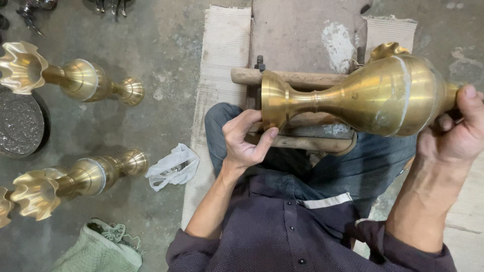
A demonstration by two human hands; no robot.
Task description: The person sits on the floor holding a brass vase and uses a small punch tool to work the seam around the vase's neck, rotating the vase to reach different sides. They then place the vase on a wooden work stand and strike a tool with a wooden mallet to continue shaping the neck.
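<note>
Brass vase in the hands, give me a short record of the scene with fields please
held item: brass vase, lying sideways across the lap
left hand: fingers on the vase's round foot
right hand: gripping the vase's neck end
under the vase: wooden frame with a bolt
floor, left side: two more brass vases lying down, white plastic bag, green cloth
seat: corrugated cardboard on concrete
</note>
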